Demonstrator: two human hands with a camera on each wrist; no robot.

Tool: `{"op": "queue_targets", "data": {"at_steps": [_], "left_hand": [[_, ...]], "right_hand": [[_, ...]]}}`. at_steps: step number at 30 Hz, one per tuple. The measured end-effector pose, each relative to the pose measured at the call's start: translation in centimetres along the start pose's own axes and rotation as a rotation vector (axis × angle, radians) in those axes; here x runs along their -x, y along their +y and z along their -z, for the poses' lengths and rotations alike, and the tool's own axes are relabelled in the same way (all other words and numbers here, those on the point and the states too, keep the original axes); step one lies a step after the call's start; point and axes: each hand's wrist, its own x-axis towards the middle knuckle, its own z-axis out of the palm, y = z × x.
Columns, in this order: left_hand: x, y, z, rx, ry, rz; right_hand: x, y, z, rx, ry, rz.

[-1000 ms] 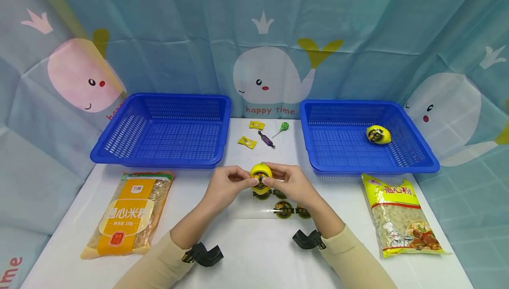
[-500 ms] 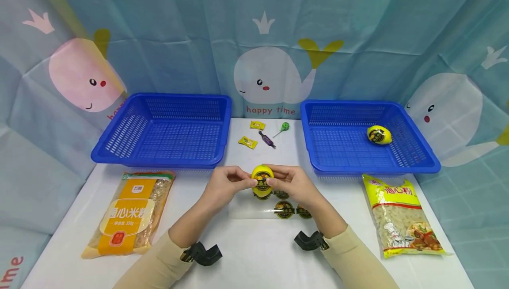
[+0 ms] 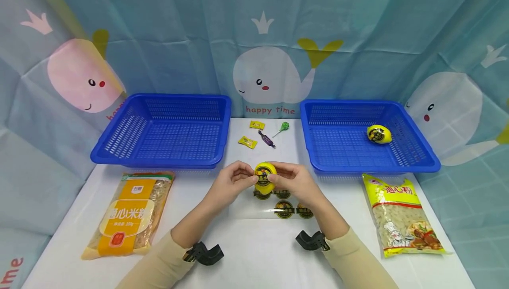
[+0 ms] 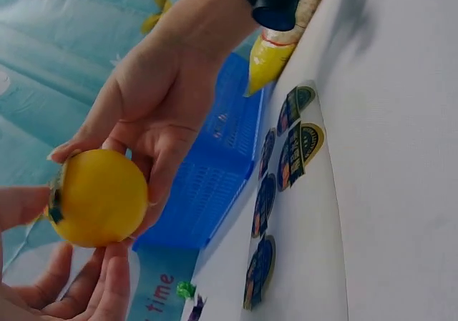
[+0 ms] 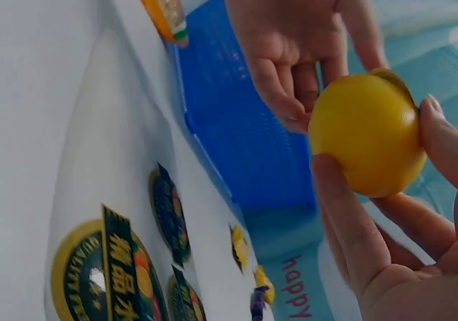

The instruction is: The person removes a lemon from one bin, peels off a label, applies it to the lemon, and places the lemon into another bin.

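Note:
A yellow lemon [image 3: 265, 188] is held between both hands above the table. Its round black-and-gold sticker [image 3: 263, 176] faces me in the head view. With thumb and fingers, my right hand [image 3: 296, 180] grips the lemon from the right. My left hand [image 3: 228, 187] has its thumb at the sticker's left edge, and its fingertips touch the lemon in the left wrist view [image 4: 107, 282]. Below lies a clear sheet of stickers [image 3: 254, 209], several round ones on its right part, partly hidden by the right hand and lemon.
Blue baskets stand left [image 3: 159, 163] and right [image 3: 314, 165]; the right one holds another stickered lemon [image 3: 379, 134]. Between them lie yellow-wrapped candies [image 3: 248, 142], a purple-wrapped candy [image 3: 266, 139] and a green lollipop [image 3: 284, 126]. Pasta bags lie at left [image 3: 127, 214] and right [image 3: 403, 218].
The lemon and both hands have shifted slightly right. The left thumb has come to the sticker's left edge, and more of the sticker now shows.

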Motion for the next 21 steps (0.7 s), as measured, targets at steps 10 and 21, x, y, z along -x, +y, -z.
{"op": "queue_targets", "data": {"at_steps": [10,21], "left_hand": [[0.2,0.5,-0.9,-0.029,-0.087,0.03],[0.1,0.5,-1.4,-0.022,-0.028,0.062]], "right_hand": [[1.0,-0.9,0.5,0.178,0.002,0.08],[3.2,-3.7,3.8,0.208,0.072,0.148]]}}
